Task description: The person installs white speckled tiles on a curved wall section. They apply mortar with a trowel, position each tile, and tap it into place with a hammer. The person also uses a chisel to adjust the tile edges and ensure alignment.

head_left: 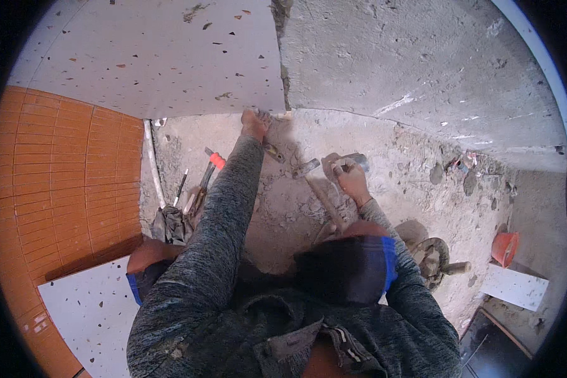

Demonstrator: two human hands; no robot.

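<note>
My left hand (254, 121) reaches forward to the bottom edge of a white speckled wall tile (170, 69). Its fingers are bent around something greyish that I cannot make out. Just below that hand, a small metal tool (273, 151) lies on the dusty floor. Further right, my right hand (353, 179) is closed on what looks like a trowel, whose grey blade (360, 160) shows beyond the fingers. Beside it rests a hammer (307, 168), its wooden handle (326, 203) slanting back toward my right knee.
Orange hollow bricks (75, 183) wall off the left side, with a pale pipe (152, 160) and several hand tools (203, 183) near their foot. A bare plastered wall (422, 63) stands ahead right. A round dark container (431, 259), red bucket (505, 247) and tile piece (515, 287) sit right.
</note>
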